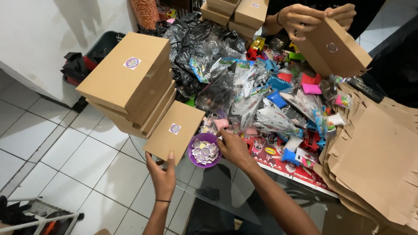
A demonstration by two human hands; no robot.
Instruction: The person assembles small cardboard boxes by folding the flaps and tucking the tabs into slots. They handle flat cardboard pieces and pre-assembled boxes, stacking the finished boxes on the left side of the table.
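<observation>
The left hand (162, 176) is gripping the near edge of a flat brown cardboard box (174, 130) with a round sticker on its lid, thumb on top and fingers clamped beneath; the box is sitting tilted at the near left corner of the glass table (226, 191), leaning against a stack of matching boxes (128, 82) to its left. The right hand (234, 148) is reaching over the rim of a small purple bowl (203, 150) of round stickers, just right of the box; its fingertips are drawn together at the bowl's edge, though whether they are pinching a sticker cannot be told. Beyond the bowl, toys in clear plastic bags (261, 104) are lying heaped, with flat cardboard blanks (374, 161) piled at the right; at the far side another person's hands (313, 15) are holding a similar box. The box is looking light and fairly stiff, yet likely to dent under a hard squeeze; holding it by an edge, thumb above and fingers below, seems safest.
</observation>
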